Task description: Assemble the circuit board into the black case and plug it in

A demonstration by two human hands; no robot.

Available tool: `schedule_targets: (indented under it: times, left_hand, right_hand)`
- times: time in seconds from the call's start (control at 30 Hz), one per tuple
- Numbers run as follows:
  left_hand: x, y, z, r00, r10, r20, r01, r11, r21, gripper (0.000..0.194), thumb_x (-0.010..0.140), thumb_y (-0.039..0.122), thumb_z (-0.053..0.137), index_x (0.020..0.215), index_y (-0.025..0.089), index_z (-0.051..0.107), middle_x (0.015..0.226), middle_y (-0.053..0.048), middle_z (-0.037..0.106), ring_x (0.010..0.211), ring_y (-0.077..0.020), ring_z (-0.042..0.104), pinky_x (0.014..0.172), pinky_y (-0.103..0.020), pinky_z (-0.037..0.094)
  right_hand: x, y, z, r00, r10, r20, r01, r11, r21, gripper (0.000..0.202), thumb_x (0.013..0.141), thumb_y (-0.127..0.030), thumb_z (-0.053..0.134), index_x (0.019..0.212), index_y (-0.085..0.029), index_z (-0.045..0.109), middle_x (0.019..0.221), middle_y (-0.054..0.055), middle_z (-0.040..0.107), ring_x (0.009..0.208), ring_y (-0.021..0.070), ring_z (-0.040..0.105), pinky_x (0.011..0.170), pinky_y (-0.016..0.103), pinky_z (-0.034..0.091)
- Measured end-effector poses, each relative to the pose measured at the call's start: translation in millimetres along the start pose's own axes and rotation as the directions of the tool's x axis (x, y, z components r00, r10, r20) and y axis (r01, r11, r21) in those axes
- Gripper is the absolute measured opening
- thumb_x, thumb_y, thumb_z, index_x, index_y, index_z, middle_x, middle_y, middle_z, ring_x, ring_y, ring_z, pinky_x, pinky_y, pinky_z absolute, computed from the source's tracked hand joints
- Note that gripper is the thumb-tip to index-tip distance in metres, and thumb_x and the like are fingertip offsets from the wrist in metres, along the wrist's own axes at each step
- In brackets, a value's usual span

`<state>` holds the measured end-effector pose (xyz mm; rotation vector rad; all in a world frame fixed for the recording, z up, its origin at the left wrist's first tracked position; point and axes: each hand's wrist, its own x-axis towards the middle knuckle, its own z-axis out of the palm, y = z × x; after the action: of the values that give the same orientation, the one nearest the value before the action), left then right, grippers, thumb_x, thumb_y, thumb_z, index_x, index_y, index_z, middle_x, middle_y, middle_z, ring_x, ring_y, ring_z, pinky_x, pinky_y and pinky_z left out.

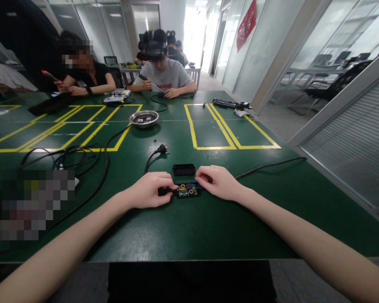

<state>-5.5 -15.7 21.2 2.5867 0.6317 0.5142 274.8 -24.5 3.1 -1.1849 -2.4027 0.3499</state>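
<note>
A small black plastic case lies open on the green table, its circuit board facing up with orange ring coils and coloured wires. My left hand is closed on the case's left end, thumb and index finger at the board's edge. At the right end, my right hand has its fingertips pinched together near the thin wires; whatever lies between them is too small to make out. Just behind the case sits a black cover, inside up. A black plug on a cord rests behind my left hand.
A metal bowl holding small parts stands farther back. Coiled black cables lie left, beside a blurred-out patch. Another cord runs right. Yellow tape marks the table. Across it, two people work with hand tools.
</note>
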Motion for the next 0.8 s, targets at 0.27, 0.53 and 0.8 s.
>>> schedule_targets:
  times: [0.27, 0.53, 0.8]
  left_hand:
    - [0, 0, 0.5, 0.999, 0.02, 0.033, -0.024, 0.992, 0.127, 0.016, 0.093, 0.019, 0.058, 0.093, 0.017, 0.074, 0.088, -0.005, 0.07, 0.078, -0.0158, 0.067, 0.071, -0.023, 0.048]
    - [2, -3, 0.4, 0.998, 0.054, 0.017, -0.057, 0.939, 0.338, 0.023, 0.096, 0.021, 0.053, 0.095, 0.018, 0.075, 0.089, -0.007, 0.072, 0.081, -0.0181, 0.067, 0.072, -0.026, 0.05]
    - [5, -3, 6.4, 0.99, -0.109, -0.086, 0.109, 0.994, 0.001, 0.026, 0.096, 0.029, 0.057, 0.09, 0.016, 0.079, 0.078, -0.004, 0.074, 0.066, -0.0138, 0.066, 0.064, -0.024, 0.049]
  right_hand:
    - [3, -5, 9, 0.991, 0.13, 0.011, -0.126, 0.979, -0.157, 0.031, 0.097, -0.028, 0.054, 0.066, -0.021, 0.049, 0.058, -0.002, 0.052, 0.056, 0.0135, 0.049, 0.059, 0.026, 0.028]
    - [10, -8, 6, 0.981, 0.189, 0.052, -0.168, 0.946, -0.278, 0.028, 0.098, -0.027, 0.053, 0.07, -0.021, 0.056, 0.063, 0.001, 0.062, 0.059, 0.0151, 0.056, 0.06, 0.027, 0.028]
    - [9, -7, 10, 0.993, 0.112, -0.04, -0.119, 0.965, -0.235, 0.022, 0.098, -0.024, 0.056, 0.078, -0.02, 0.064, 0.071, 0.002, 0.067, 0.063, 0.0164, 0.061, 0.062, 0.027, 0.035]
